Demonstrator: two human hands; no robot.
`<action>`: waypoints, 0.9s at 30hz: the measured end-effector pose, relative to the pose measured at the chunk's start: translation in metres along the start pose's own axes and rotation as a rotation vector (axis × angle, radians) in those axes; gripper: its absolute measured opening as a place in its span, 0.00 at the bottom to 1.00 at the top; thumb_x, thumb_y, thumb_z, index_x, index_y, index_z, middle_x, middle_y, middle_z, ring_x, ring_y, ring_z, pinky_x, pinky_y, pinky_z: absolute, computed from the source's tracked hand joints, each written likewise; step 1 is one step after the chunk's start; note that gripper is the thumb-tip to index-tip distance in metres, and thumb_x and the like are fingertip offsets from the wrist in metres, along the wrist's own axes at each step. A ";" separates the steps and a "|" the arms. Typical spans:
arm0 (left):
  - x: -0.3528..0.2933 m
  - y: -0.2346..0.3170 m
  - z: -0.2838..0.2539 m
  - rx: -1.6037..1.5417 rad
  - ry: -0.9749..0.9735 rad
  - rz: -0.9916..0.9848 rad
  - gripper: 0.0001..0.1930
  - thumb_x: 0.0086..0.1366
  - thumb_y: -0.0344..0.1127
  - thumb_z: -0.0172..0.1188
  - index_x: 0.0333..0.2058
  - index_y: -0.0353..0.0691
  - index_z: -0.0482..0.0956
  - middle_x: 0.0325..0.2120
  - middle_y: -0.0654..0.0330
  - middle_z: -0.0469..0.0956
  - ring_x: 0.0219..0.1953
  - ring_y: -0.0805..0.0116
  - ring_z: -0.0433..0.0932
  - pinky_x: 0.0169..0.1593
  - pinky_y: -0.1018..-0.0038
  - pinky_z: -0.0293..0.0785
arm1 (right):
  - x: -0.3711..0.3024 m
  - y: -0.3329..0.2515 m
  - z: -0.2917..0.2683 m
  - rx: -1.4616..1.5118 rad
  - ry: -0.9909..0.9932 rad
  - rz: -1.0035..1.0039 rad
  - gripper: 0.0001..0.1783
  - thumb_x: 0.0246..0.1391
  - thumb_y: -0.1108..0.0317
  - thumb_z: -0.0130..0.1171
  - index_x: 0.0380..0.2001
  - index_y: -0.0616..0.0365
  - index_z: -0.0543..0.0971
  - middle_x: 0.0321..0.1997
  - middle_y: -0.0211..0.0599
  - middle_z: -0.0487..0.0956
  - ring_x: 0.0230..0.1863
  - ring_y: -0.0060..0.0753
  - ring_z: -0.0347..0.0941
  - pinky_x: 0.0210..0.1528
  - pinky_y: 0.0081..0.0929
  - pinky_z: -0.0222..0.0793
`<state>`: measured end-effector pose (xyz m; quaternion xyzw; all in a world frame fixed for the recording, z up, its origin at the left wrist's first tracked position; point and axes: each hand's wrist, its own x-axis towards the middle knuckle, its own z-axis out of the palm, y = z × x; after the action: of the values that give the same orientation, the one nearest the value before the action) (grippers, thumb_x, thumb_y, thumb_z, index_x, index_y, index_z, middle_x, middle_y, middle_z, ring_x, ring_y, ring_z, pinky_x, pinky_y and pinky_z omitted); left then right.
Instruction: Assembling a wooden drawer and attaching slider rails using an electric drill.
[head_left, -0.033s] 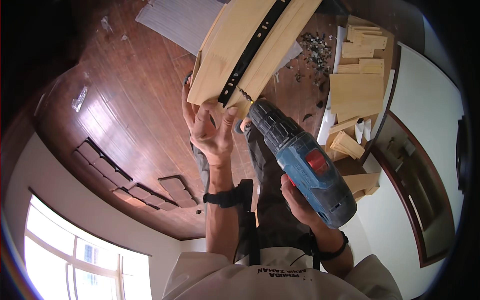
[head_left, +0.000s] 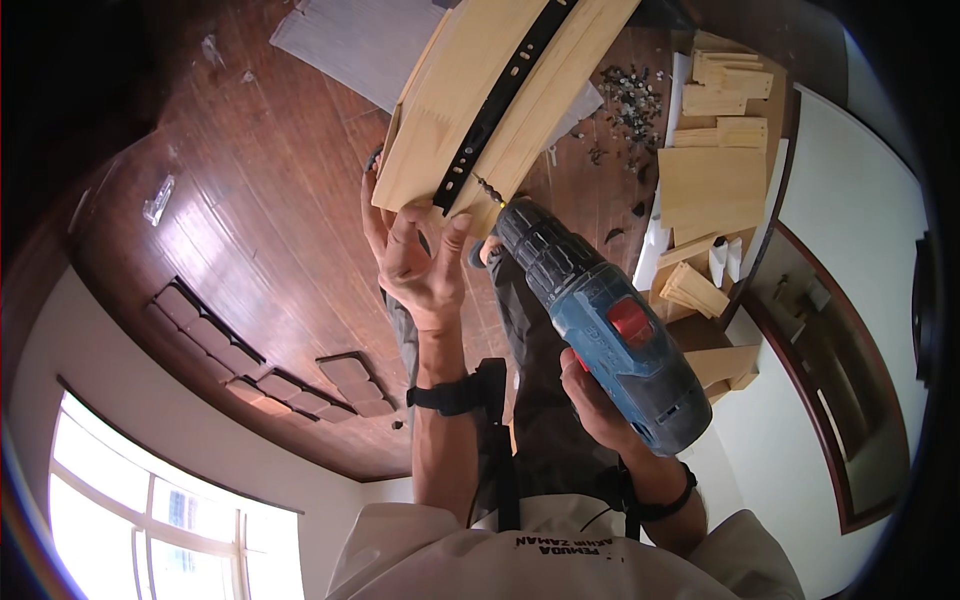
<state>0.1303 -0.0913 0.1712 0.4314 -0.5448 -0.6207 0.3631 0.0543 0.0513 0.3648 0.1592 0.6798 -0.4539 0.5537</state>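
A pale wooden board point(head_left: 440, 120) slants from the top of the view down to my left hand point(head_left: 422, 270). My left fingers and thumb grip its near end, some fingers passing behind the left edge. Along the board runs a black drawer slide point(head_left: 497, 102) with several slots and holes. My right hand point(head_left: 598, 408) is wrapped round the handle of a blue and black cordless drill point(head_left: 625, 335), pointed up and left. Its dark bit point(head_left: 488, 190) reaches the board beside the slide's near end; whether the tip touches, I cannot tell.
Small hardware pieces point(head_left: 632, 98) lie scattered on the wooden floor point(head_left: 280, 210). Cut boards point(head_left: 712, 188) and cardboard point(head_left: 735, 365) stand to the right. Black-edged brown panels point(head_left: 205, 325) lie at the lower left, and a grey sheet point(head_left: 350, 45) lies behind the board.
The board and the drill have shifted very slightly to the left. Both hands keep their hold.
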 end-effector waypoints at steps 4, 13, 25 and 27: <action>0.000 0.002 0.002 0.053 -0.008 0.010 0.15 0.54 0.34 0.73 0.40 0.39 0.81 0.66 0.45 0.56 0.68 0.43 0.57 0.68 0.52 0.56 | 0.006 0.035 -0.016 -0.859 0.164 -0.375 0.25 0.37 0.62 0.75 0.40 0.58 0.77 0.48 0.34 0.79 0.49 0.32 0.74 0.56 0.38 0.71; 0.003 0.003 0.003 0.009 0.011 0.002 0.13 0.54 0.32 0.73 0.39 0.40 0.82 0.66 0.46 0.57 0.68 0.43 0.57 0.68 0.50 0.55 | 0.017 0.028 -0.016 -1.218 0.274 -0.707 0.26 0.35 0.64 0.77 0.38 0.56 0.76 0.40 0.33 0.77 0.41 0.34 0.72 0.43 0.34 0.65; 0.002 0.001 0.000 0.003 -0.025 0.014 0.15 0.53 0.22 0.70 0.41 0.34 0.80 0.66 0.42 0.54 0.68 0.49 0.58 0.66 0.55 0.60 | 0.026 0.043 -0.018 -1.102 0.251 -0.641 0.26 0.35 0.65 0.77 0.39 0.57 0.76 0.40 0.33 0.78 0.36 0.34 0.75 0.37 0.29 0.70; 0.002 0.001 0.000 -0.032 -0.010 0.030 0.15 0.53 0.22 0.70 0.41 0.34 0.80 0.65 0.42 0.54 0.68 0.48 0.57 0.66 0.54 0.59 | 0.026 0.024 -0.008 -1.016 0.232 -0.757 0.25 0.35 0.66 0.76 0.38 0.57 0.76 0.38 0.33 0.78 0.35 0.33 0.75 0.36 0.28 0.70</action>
<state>0.1297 -0.0931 0.1716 0.4143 -0.5431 -0.6259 0.3763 0.0578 0.0629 0.3306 -0.3258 0.8746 -0.2192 0.2844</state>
